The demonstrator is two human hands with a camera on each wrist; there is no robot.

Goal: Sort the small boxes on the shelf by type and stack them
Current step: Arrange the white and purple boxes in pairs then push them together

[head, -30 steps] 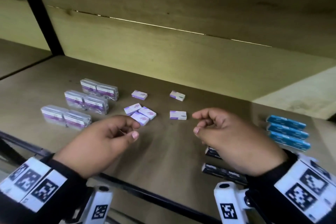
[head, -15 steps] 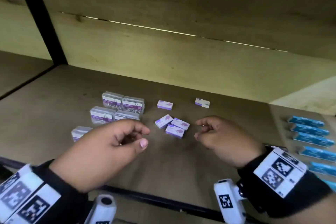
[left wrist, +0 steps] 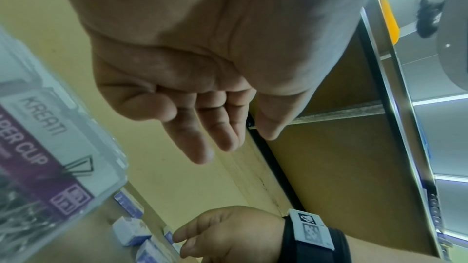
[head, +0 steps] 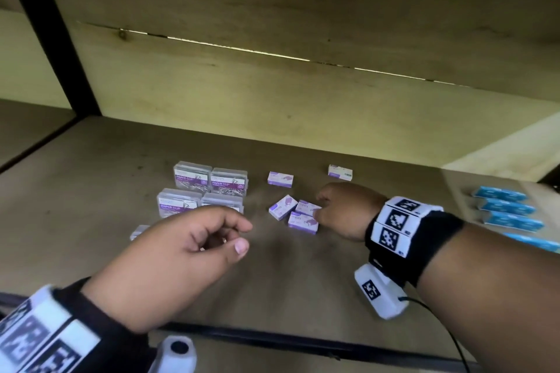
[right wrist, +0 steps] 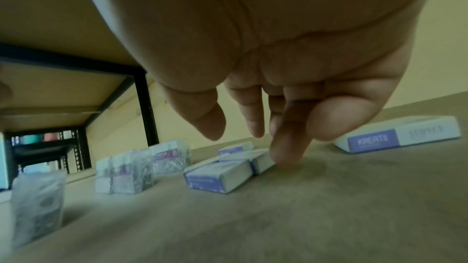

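Right hand [head: 342,209] reached staple boxes [head: 303,219] (wooden shelf [head: 91,191])

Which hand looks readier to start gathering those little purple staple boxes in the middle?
The right hand. Its fingertips already reach the three clustered staple boxes. The left hand hovers nearer the front edge, beside the clear paper clip boxes, holding nothing.

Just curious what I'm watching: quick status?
Left hand idle, empty. Right hand reaching the clustered staple boxes, fingertips at them, no grip. Nothing stacked yet. Nothing in the way.
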